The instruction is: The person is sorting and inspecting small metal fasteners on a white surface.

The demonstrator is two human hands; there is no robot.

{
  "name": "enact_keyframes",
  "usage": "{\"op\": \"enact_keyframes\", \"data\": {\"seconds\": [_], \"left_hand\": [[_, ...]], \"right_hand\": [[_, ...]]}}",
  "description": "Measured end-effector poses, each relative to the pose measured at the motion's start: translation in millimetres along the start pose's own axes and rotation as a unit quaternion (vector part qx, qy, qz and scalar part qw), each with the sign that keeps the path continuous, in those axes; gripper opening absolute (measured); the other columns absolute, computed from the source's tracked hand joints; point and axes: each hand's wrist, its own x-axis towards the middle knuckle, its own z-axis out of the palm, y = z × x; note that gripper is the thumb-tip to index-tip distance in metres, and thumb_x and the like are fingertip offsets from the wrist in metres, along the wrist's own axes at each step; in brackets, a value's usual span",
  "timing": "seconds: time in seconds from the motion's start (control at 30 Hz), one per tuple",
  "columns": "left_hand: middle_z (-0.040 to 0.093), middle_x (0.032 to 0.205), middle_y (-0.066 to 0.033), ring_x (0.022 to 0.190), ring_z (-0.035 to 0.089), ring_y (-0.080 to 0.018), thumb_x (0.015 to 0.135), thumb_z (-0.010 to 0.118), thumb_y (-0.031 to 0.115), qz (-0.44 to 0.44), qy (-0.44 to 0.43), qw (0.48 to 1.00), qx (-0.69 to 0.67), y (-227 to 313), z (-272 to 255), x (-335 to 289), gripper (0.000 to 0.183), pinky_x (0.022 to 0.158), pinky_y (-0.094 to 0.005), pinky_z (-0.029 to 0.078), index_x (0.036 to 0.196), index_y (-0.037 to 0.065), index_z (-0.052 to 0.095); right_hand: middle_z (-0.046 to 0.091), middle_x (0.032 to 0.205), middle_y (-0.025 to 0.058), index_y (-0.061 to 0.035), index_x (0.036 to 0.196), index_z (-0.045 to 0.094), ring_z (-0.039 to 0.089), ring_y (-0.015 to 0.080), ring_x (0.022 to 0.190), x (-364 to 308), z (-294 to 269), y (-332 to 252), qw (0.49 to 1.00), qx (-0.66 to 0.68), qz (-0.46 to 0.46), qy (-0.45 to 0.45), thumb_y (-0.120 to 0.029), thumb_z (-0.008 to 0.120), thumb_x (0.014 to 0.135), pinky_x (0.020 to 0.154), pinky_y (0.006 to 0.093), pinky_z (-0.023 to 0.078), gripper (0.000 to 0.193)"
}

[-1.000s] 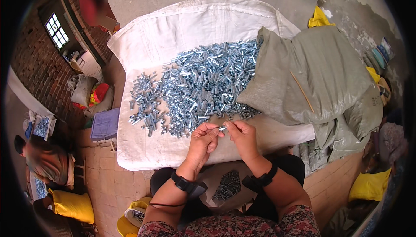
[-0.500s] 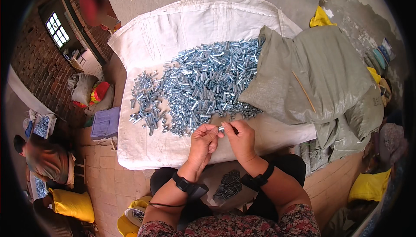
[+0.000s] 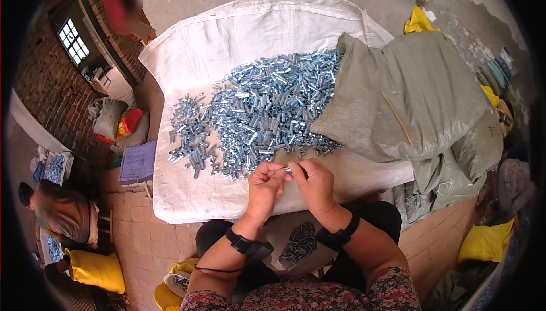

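Both of my hands meet just in front of a heap of silvery metal sleeves and small nut-like pieces (image 3: 273, 100). My left hand (image 3: 265, 189) is closed, its thumb and fingers pinching one end of a small metal sleeve (image 3: 288, 169). The thumb and forefinger of my right hand (image 3: 314, 184) pinch the sleeve's other end. My fingers cover most of the sleeve, so its ends are hidden. Beneath the heap spreads a white cloth (image 3: 193, 200) on the table. In my lap, below my wrists, lies a pile of assembled-looking dark metal parts (image 3: 300, 244).
Grey-green sacking (image 3: 438, 95) covers the heap's right side, with a thin wooden stick (image 3: 397, 117) on it. A folded purple cloth (image 3: 137, 162) sits left of the table. A co-worker (image 3: 65, 211) sits at far left near a yellow sack (image 3: 98, 269).
My hands stay together at nearly the same place, still pinching the small metal piece, which shows slightly more between my fingertips. The whole view has shifted a little.
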Motion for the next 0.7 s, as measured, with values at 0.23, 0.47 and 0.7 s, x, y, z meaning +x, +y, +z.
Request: {"op": "enact_keyframes", "data": {"seconds": [0.23,0.47,0.7], "left_hand": [[0.068,0.079,-0.0092,0.058,0.058,-0.0146,0.092,0.062,0.001,0.084,-0.088,0.937,0.328,15.1,-29.8,6.7,0.004,0.053,-0.0260,0.044,0.094,0.001,0.059],[0.062,0.084,-0.0258,0.083,0.059,-0.0476,0.086,0.060,0.004,0.145,-0.145,0.787,0.582,12.1,-9.5,-9.5,0.008,0.069,-0.0499,0.048,0.091,0.000,0.055],[0.063,0.084,-0.0256,0.082,0.060,-0.0476,0.083,0.059,0.002,0.162,-0.153,0.760,0.610,1.8,-10.1,-9.6,0.010,0.069,-0.0509,0.048,0.092,-0.001,0.054]], "right_hand": [[0.062,0.075,0.0133,-0.0034,0.080,0.064,0.062,0.0348,0.064,-18.3,-4.2,0.9,0.979,-0.126,-0.105,-0.120,-0.015,0.065,0.088,0.056,0.0424,0.048,0.014],[0.062,0.076,0.0109,-0.0061,0.081,0.065,0.064,0.0341,0.065,-22.3,-11.9,9.5,0.934,-0.222,-0.127,-0.251,-0.016,0.063,0.085,0.056,0.0445,0.051,0.011],[0.064,0.084,0.0105,-0.0086,0.093,0.065,0.065,0.0326,0.074,5.4,-5.8,38.7,0.937,-0.288,-0.116,-0.158,-0.018,0.066,0.086,0.063,0.0454,0.052,0.013]]}}
